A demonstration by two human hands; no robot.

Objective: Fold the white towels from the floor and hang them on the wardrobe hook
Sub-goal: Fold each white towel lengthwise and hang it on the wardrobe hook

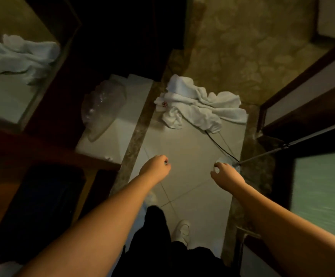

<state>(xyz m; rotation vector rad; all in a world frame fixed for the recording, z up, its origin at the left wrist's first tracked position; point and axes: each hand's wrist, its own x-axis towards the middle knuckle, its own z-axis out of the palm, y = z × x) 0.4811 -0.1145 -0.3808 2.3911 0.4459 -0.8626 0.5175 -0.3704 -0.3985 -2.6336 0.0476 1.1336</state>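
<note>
Both grips are empty: the left hand (156, 163) and the right hand (222, 171) are held out over the floor (182, 160) with fingers loosely curled, nothing clasped in either. Something small and pale shows at the right fingertips, but it cannot be made out.

At 12 o'clock from the hands, well apart from them, the towels (199, 103) are seen crumpled in a heap on the floor. A black cable (218, 144) runs from under the heap toward 4 o'clock, ending near the right hand.

The cable could be dragged up with the cloth if the heap is lifted without being freed first, or caught by a foot in stepping forward. A small red mark on the heap's 9 o'clock edge cannot be identified. No hook is seen. A clear bag (102, 106) lies at 10 o'clock.
</note>
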